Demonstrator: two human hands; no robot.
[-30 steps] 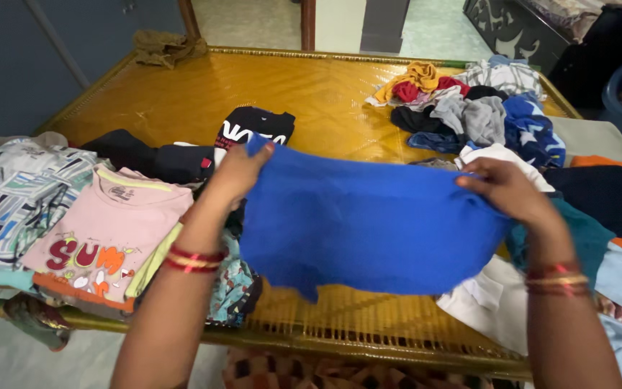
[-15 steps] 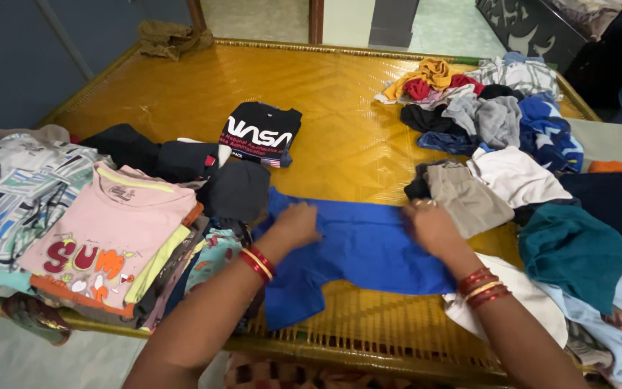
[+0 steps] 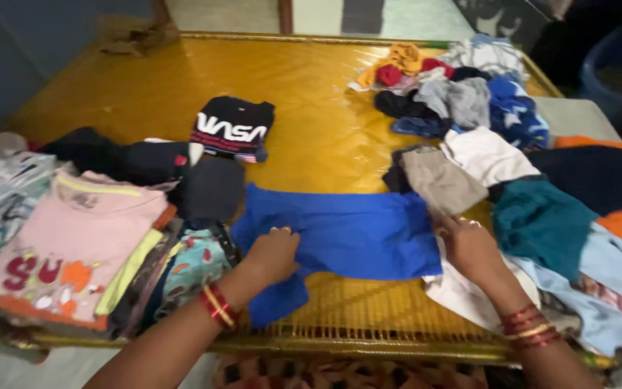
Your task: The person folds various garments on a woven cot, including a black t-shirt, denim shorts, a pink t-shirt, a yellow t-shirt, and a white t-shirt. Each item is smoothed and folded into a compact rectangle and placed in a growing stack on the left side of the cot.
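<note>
A bright blue garment [image 3: 347, 232] lies spread flat on the yellow table [image 3: 304, 94] near its front edge. My left hand [image 3: 271, 253] rests on the garment's lower left part, fingers curled down onto the cloth. My right hand [image 3: 469, 248] presses on its right edge, where it meets a white cloth [image 3: 458, 292]. Both wrists wear red and gold bangles. One corner of the blue garment hangs toward the table's front rim.
Folded clothes are stacked at the left: a pink shirt [image 3: 73, 238] on top, dark items [image 3: 145, 162] behind, and a black printed shirt [image 3: 233, 128]. A loose heap of unfolded clothes [image 3: 469, 94] fills the right side, with teal [image 3: 541, 223] and orange pieces.
One second ago both hands held the blue garment up in the air. It has been lowered and laid flat on the table, and the hands now press on it.
</note>
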